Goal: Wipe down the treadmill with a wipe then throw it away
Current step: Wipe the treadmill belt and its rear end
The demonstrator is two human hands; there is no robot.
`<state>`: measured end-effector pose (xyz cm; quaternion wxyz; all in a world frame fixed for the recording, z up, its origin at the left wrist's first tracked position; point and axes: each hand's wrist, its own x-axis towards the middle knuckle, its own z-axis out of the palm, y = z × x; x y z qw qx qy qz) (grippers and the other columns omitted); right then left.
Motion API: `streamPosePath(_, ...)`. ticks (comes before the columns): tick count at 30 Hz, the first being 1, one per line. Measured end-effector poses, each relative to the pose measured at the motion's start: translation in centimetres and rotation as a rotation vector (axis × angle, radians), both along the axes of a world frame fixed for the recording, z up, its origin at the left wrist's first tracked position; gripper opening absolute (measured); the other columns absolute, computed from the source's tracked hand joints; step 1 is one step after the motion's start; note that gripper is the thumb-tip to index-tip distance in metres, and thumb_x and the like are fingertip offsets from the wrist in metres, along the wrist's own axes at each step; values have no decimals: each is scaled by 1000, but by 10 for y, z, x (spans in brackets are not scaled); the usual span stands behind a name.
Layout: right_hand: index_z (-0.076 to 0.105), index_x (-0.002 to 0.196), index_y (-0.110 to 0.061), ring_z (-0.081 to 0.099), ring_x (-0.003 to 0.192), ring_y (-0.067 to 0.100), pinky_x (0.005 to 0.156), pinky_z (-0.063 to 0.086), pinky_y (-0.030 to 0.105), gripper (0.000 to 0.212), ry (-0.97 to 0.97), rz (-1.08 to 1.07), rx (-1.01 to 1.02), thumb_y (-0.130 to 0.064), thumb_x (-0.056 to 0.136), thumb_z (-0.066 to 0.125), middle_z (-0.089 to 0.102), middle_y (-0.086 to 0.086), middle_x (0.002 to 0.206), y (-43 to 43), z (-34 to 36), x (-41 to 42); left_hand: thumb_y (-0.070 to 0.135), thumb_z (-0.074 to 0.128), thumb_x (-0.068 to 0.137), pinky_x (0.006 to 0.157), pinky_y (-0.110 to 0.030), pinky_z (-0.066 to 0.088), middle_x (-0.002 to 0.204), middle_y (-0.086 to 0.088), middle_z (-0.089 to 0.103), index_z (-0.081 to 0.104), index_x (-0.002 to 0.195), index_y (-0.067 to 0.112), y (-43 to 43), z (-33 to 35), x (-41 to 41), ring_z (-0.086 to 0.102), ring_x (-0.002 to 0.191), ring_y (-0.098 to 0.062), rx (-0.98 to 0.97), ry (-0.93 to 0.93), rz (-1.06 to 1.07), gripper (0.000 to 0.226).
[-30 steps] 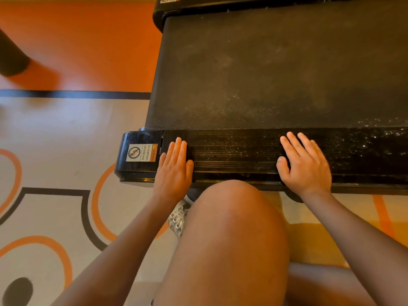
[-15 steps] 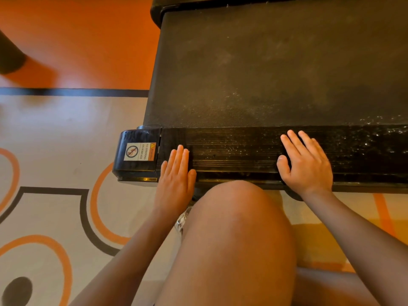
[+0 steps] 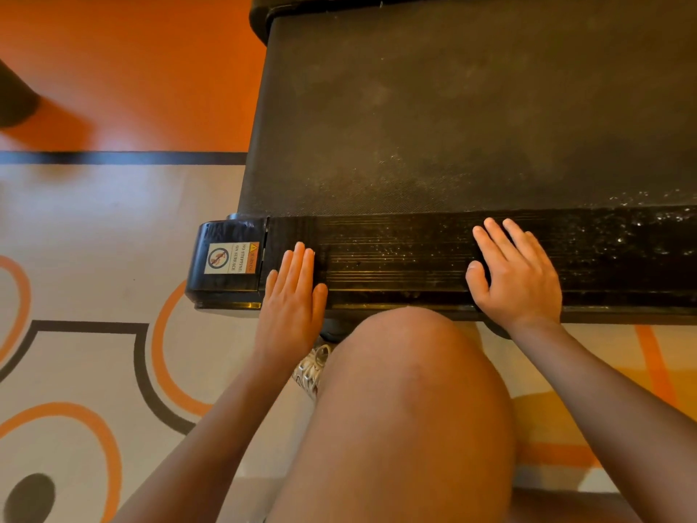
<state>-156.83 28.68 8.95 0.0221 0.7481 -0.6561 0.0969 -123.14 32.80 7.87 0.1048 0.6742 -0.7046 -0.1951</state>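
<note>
On patterned orange-and-grey floor (image 3: 94, 228), kneeling against the treadmill (image 3: 452, 126), laying both hands flat on its ribbed side rail (image 3: 396, 266): left hand (image 3: 292, 296) beside the warning sticker (image 3: 232, 258), right hand (image 3: 516, 273) well along, fingers straight, grasping nothing. Seeing no wipe anywhere; judging the wiping yet to start, going by white specks (image 3: 641, 228) on the rail. Needing to fetch a wipe first. Having open floor leftward; being hemmed by a raised knee (image 3: 407, 371) at the rail's near edge.

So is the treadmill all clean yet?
Not yet. Nothing looks wiped: white specks dot the ridged end step and the belt. Right now the left hand and right hand rest flat on that step, and no wipe is in view. Getting a wipe, wiping and binning it are all left.
</note>
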Motion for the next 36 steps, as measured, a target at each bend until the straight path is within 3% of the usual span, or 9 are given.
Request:
streamPosePath(8, 53, 148, -11, 39, 148, 31, 121, 31, 50, 58, -17, 6, -13, -40, 102, 34, 51, 13, 153, 0, 0, 0, 42, 25, 111, 128, -49, 6, 172, -6, 6, 10, 164, 14, -76, -2, 3, 2, 158, -24, 47, -22, 3, 62)
streamPosePath(16, 53, 148, -11, 39, 148, 31, 121, 32, 51, 59, -16, 0, -5, -42, 102, 33, 50, 12, 154, 0, 0, 1, 39, 29, 111, 126, -38, 1, 171, -2, 5, 13, 164, 15, -8, -4, 4, 0, 158, -18, -5, -18, -13, 60)
streamPosePath(25, 53, 148, -11, 39, 148, 31, 121, 31, 50, 58, -20, -2, -13, -41, 102, 33, 50, 12, 154, 0, 0, 1, 43, 26, 111, 127, -43, 3, 172, -8, 2, 8, 164, 12, -71, -1, -11, -1, 158, -24, 29, -20, 11, 64)
streamPosePath(29, 52, 149, -12, 38, 148, 30, 122, 30, 50, 58, -16, -7, -13, -41, 102, 33, 50, 12, 154, 0, 1, 1, 45, 25, 111, 128, -44, 2, 172, -5, -1, 8, 164, 13, -46, -3, -9, -3, 158, -22, 29, 2, -20, 64)
streamPosePath(33, 53, 148, -11, 40, 147, 32, 121, 32, 51, 58, -14, -3, -22, -40, 102, 34, 51, 13, 153, 0, -1, 1, 55, 11, 102, 123, -32, -10, 170, -2, -4, 7, 163, 15, -4, -6, -11, -9, 156, -17, 43, -3, -51, 73)
streamPosePath(36, 54, 147, -10, 40, 147, 32, 120, 33, 52, 58, -20, 0, -31, -40, 102, 34, 52, 13, 152, 1, 0, 1, 52, 13, 105, 125, -36, -5, 171, -4, -1, 8, 164, 14, -25, -5, -13, -7, 156, -17, 35, 1, -40, 70)
